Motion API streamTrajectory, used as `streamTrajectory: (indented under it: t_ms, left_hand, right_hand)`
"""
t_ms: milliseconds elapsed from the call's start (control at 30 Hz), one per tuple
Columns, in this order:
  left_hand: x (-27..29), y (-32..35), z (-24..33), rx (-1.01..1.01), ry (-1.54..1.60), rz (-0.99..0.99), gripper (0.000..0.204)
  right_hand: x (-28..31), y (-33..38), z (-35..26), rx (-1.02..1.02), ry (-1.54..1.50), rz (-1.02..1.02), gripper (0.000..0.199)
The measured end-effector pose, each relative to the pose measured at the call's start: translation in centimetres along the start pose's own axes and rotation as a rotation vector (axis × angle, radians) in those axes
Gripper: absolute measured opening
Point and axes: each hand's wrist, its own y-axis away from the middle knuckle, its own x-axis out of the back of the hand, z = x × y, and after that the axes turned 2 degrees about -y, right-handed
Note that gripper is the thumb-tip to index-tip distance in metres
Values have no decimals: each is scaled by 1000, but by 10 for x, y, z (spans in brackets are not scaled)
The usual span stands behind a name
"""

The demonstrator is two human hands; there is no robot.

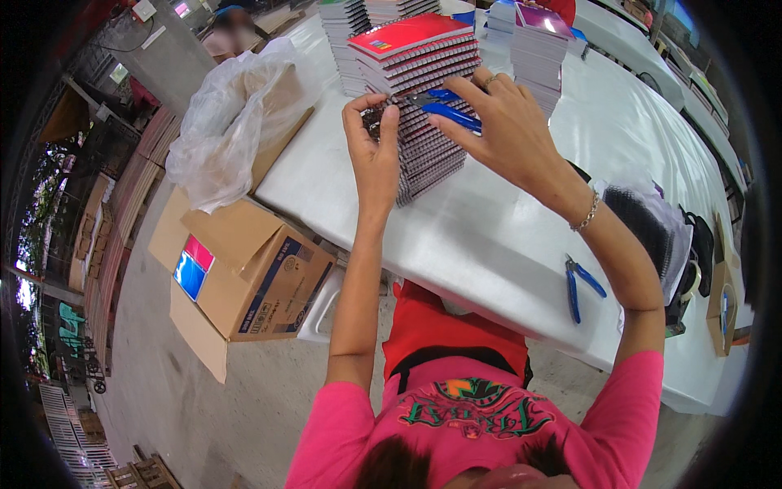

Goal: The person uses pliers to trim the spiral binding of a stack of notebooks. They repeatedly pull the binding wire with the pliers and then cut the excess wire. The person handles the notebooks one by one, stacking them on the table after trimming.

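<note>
A tall stack of spiral notebooks (428,130) with a red cover on top stands on the table's near side, its wire-bound edges facing me. My right hand (505,122) is closed around the blue handles of wire cutters (444,106). Their jaws meet the stack's left corner, at the wire binding. My left hand (375,155) is at that same corner, thumb and index finger curled around the notebook edges beside the cutter tips. What lies exactly between those fingertips is partly hidden.
Another pair of blue-handled cutters (578,285) lies on the white table (505,253). More notebook stacks (538,53) stand farther back. An open cardboard box (244,277) and clear plastic bag (236,114) are on the left. Black mesh material (635,228) lies at right.
</note>
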Motion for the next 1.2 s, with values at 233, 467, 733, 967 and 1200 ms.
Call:
streamTrajectory:
  t_ms: [233,467,733,967,1200]
  left_hand:
    - [-1,2,2,-15,3,21,25]
    - [0,2,-6,-81,-40,26,23]
    - [-4,3,-1,-6,50,108,29]
    - [-1,8,-9,-36,-35,53,31]
    - [1,8,-14,26,-19,35,28]
  right_hand:
    - [-1,-5,1,18,-32,-33,47]
    - [1,-11,-1,-65,-90,-177,42]
    - [2,3,4,-70,-146,-82,42]
    - [-4,9,2,-18,-40,-61,47]
    - [-10,7,3,-2,-8,-40,48]
